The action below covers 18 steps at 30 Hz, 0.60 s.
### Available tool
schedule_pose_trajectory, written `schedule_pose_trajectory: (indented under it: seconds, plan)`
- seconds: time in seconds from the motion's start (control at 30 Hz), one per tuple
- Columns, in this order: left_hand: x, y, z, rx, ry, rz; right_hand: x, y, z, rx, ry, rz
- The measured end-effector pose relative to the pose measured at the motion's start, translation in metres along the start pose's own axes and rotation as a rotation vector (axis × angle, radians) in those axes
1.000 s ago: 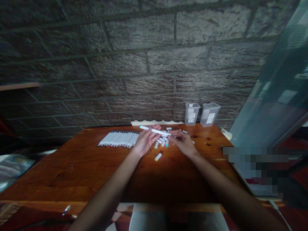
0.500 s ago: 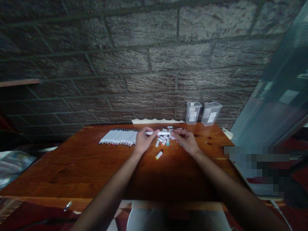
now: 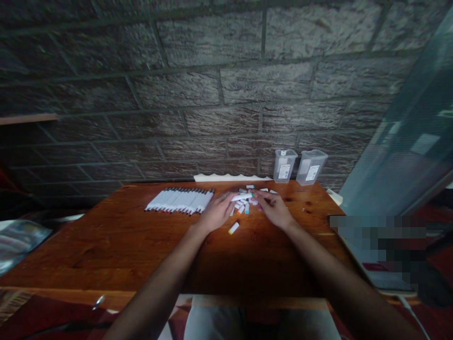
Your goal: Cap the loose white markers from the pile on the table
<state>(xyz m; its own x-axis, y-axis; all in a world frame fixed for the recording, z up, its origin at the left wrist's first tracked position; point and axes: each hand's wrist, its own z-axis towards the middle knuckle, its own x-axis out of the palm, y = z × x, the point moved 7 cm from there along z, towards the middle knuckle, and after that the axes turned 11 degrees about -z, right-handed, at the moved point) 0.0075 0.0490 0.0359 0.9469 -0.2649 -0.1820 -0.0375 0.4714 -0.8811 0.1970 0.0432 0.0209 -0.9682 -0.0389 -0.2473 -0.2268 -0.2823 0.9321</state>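
**Head view: two hands at a scatter of marker caps, wooden tabletop**

Head view, item by item.

- Left hand (image 3: 216,213): laid low over the tabletop (image 3: 106,241), fingers curled round the near end of a white marker (image 3: 242,197); grip closed on it. Marker lying nearly level, green-tipped end pointing right.
- Right hand (image 3: 274,210): fingertips bent down into the loose caps (image 3: 243,206), just beside the marker's green end; grip partly closed, contents hidden by the fingers, cannot tell whether anything is held.
- Loose caps: small white pieces with coloured ends, strewn between and beyond the two hands.
- Single cap (image 3: 232,228): yellow-ended, lying apart, nearer the body.
- Row of markers (image 3: 180,200): white barrels side by side, dark ends toward the wall, left of the left hand, close to its knuckles.
- Two clear containers (image 3: 296,166): upright, labelled, at the far edge against the brick wall (image 3: 219,89), well behind the right hand.
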Motion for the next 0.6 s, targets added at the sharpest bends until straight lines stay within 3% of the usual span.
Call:
schedule_pose_trajectory:
  seconds: [0.13,0.27,0.43,0.6]
  plan:
    - [0.011,-0.015,-0.005,0.132,0.106,0.248,0.019,0.007,-0.008,-0.059,0.153,-0.006]
    - [0.014,-0.020,-0.006,0.076,0.117,0.294,0.019,0.009,-0.009,-0.053,0.144,0.002]
    - [-0.004,-0.013,-0.002,0.008,-0.081,0.263,0.003,0.004,-0.004,0.004,0.008,0.003]
    - [-0.020,-0.016,-0.001,0.028,-0.211,0.162,0.001,-0.001,-0.003,0.014,-0.015,-0.020]
